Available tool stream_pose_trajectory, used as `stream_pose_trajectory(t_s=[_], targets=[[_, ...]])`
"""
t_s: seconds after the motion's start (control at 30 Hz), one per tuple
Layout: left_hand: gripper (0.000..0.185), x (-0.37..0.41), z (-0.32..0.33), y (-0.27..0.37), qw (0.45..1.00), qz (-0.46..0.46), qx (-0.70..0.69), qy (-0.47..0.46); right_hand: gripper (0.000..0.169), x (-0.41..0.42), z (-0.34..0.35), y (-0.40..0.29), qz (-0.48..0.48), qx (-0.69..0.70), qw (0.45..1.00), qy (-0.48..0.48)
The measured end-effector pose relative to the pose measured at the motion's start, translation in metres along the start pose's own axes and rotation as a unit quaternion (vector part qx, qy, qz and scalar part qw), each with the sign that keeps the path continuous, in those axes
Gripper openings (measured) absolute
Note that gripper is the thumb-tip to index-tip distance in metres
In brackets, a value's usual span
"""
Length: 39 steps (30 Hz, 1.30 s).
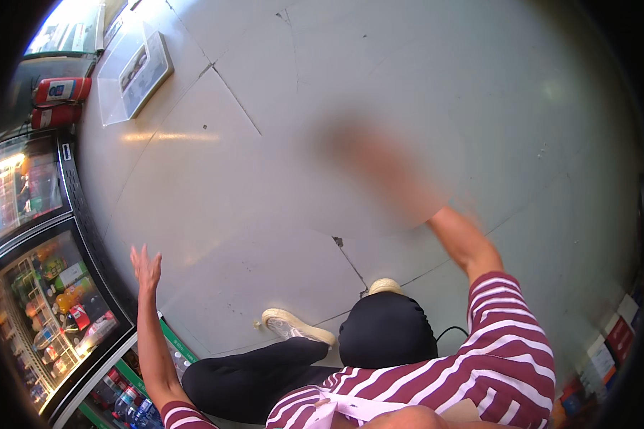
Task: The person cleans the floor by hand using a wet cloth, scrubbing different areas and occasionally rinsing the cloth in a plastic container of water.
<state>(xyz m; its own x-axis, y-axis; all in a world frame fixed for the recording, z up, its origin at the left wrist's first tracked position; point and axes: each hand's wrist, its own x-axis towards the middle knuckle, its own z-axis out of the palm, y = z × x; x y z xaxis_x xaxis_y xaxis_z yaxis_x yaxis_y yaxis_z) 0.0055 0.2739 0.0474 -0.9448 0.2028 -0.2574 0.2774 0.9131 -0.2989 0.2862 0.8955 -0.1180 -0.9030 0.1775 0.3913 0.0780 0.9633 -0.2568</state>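
My left hand (pixel 147 269) is raised on the left with its fingers apart and nothing in it. It is nearest to the lower glass-door drinks fridge (pixel 48 300), and I see no contact between them. My right arm reaches forward over the grey tiled floor (pixel 279 177). A round blurred patch covers my right hand (pixel 373 161), so its fingers and anything in them cannot be made out. Below are my bent legs in black trousers (pixel 389 332) and two pale shoes (pixel 295 324).
Another glass-door fridge (pixel 21 187) stands farther along the left side. Beyond it are two red fire extinguishers (pixel 61 91) and a clear plastic box (pixel 147 80) on the floor. Bottles (pixel 131 405) fill a green-edged case at lower left. Packaged goods (pixel 601 356) line the right rim.
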Motion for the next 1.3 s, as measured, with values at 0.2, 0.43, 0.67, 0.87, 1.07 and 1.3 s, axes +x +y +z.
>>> stream_pose_trajectory(t_s=[0.2,0.43,0.67,0.87,1.07,1.3], targets=[[0.051,0.027,-0.084,0.251,0.980,0.185,-0.030,0.070,0.045,-0.104,-0.020,-0.136,-0.032,0.219,0.969,-0.108],[0.050,-0.003,-0.116,0.333,0.963,0.260,-0.058,0.037,0.049,-0.049,-0.072,-0.032,0.243,0.773,0.564,-0.158],[0.051,0.014,-0.056,0.310,0.985,0.144,-0.064,-0.070,0.047,-0.102,-0.084,0.234,0.341,-0.145,0.928,0.032],[0.051,0.006,-0.019,0.329,0.985,0.125,-0.075,-0.088,0.037,-0.095,-0.045,0.048,0.209,-0.036,0.976,0.042],[0.054,-0.009,-0.008,0.438,0.974,0.187,-0.123,-0.012,0.039,-0.156,-0.047,-0.122,0.022,0.068,0.993,-0.095],[0.066,0.008,-0.004,0.478,0.961,0.200,-0.193,-0.005,0.047,-0.055,-0.116,0.005,0.347,0.659,0.660,-0.097]])
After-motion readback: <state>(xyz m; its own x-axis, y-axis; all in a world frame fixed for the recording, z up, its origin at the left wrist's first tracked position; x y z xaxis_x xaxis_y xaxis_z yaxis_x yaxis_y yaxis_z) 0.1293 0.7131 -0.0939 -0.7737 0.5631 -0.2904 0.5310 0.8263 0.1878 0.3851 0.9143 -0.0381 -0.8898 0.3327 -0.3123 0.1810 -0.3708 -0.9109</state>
